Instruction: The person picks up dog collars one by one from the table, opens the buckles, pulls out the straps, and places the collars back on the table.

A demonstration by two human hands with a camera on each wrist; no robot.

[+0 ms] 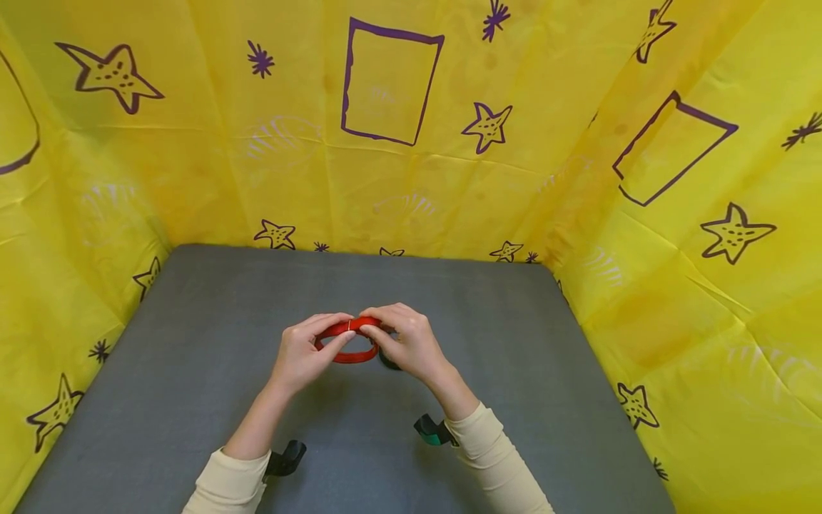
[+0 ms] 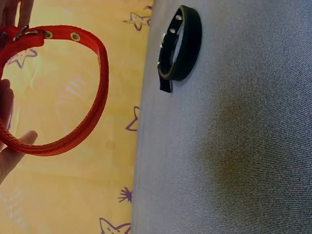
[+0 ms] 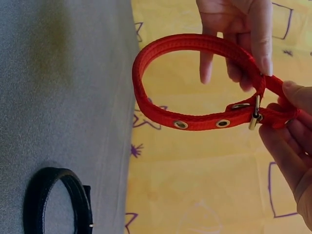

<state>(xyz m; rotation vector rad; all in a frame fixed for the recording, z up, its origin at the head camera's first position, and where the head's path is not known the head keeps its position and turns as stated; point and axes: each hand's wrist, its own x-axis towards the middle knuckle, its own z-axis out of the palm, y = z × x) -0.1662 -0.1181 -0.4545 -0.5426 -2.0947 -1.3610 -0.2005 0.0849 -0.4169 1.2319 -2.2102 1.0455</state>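
Note:
A red collar (image 1: 355, 358) with metal eyelets and a buckle (image 3: 256, 113) is held up above the grey table, its strap forming a closed loop. My left hand (image 1: 305, 353) pinches the loop's left side between thumb and fingers. On the other side, my right hand (image 1: 411, 343) grips the strap beside the buckle. Both thumbs face the camera in the head view, near the top of the loop. A black collar (image 2: 192, 44), also buckled into a loop with eyelets, stands on its edge on the table; in the head view my right hand mostly covers it.
The grey table (image 1: 212, 321) stretches out beneath both hands. Yellow cloth (image 1: 289, 178) printed with purple stars and frames hangs along its back and sides. A dark strap mount (image 1: 432, 430) sits at the right wrist, and another (image 1: 289, 458) at the left.

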